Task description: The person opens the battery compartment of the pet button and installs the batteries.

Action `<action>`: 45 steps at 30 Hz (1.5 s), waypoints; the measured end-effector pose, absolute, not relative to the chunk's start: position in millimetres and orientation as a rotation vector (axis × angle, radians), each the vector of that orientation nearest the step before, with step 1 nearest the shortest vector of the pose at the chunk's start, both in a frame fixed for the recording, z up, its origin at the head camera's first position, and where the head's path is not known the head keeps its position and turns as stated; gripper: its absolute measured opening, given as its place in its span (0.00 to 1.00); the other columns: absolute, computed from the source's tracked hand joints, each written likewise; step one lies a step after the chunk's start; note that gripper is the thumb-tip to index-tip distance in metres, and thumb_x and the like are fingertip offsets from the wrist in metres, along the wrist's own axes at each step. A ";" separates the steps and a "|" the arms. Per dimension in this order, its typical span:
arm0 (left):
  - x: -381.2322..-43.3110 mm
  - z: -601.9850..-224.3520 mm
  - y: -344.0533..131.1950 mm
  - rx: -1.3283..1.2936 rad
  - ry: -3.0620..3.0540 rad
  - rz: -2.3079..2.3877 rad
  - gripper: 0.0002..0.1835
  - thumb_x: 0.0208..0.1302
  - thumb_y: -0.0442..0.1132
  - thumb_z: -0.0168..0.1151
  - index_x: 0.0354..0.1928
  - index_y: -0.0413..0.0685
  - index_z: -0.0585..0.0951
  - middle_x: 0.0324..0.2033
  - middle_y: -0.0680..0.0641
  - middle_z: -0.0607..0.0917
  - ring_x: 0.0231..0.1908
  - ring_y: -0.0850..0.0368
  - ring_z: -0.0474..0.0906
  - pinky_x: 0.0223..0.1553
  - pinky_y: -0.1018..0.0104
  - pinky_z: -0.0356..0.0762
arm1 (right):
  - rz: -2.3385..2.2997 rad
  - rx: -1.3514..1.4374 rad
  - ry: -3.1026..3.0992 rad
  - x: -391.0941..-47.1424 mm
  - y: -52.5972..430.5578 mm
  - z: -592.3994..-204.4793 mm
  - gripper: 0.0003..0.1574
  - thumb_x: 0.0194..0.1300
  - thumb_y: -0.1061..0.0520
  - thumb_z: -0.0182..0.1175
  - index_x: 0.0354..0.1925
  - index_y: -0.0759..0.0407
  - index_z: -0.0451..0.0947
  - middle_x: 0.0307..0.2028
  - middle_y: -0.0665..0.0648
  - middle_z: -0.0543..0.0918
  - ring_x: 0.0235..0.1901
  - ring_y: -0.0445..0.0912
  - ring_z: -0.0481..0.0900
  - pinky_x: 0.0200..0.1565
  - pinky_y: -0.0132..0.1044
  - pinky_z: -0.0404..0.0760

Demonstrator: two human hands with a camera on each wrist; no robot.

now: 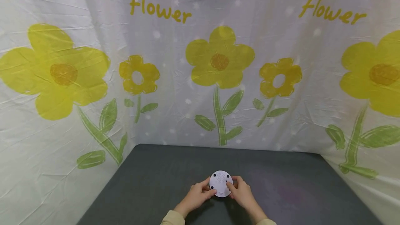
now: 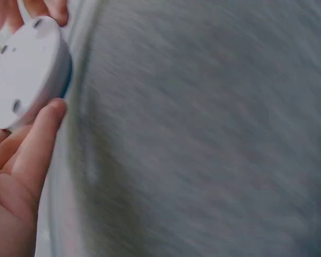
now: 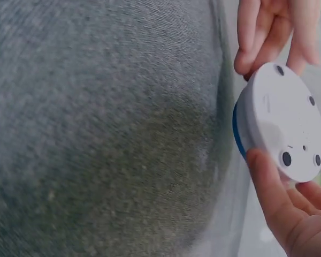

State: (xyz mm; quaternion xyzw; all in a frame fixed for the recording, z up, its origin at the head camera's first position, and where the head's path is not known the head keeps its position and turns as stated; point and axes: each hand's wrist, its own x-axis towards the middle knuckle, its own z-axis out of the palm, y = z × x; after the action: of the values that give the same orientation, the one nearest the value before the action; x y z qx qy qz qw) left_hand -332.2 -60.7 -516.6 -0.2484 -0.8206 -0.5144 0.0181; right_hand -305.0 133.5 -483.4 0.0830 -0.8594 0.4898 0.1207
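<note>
A round white device (image 1: 221,179) is held above the dark table, its flat underside facing the head camera. That underside carries several black round feet and a patch of small holes. In the right wrist view, the device (image 3: 283,118) shows a blue band on its far side. My left hand (image 1: 198,194) grips the left edge, thumb over the lower face and fingers along the rim. On the opposite edge, my right hand (image 1: 243,194) holds it, with the thumb on the face near a small dark hole. Fingertips behind the device are hidden.
A dark grey cloth-covered table (image 1: 168,162) lies beneath the hands. Around its back and sides hangs a white curtain (image 1: 175,114) printed with yellow flowers and the word "flower".
</note>
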 end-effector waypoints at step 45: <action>-329.5 -521.4 -39.8 -0.676 -2.636 -1.398 0.35 0.47 0.50 0.72 0.55 0.38 0.76 0.50 0.45 0.80 0.53 0.46 0.72 0.54 0.35 0.57 | 1.535 0.565 -2.494 -308.5 164.4 -498.5 0.33 0.47 0.68 0.70 0.49 0.78 0.67 0.44 0.74 0.77 0.45 0.64 0.76 0.45 0.50 0.77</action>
State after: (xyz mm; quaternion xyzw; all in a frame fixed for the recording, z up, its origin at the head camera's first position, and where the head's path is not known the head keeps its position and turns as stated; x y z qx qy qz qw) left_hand -329.5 -39.8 -521.4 -0.2208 -0.8609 -0.4565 0.0413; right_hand -308.5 164.4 -498.5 0.1889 -0.8336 0.5130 0.0794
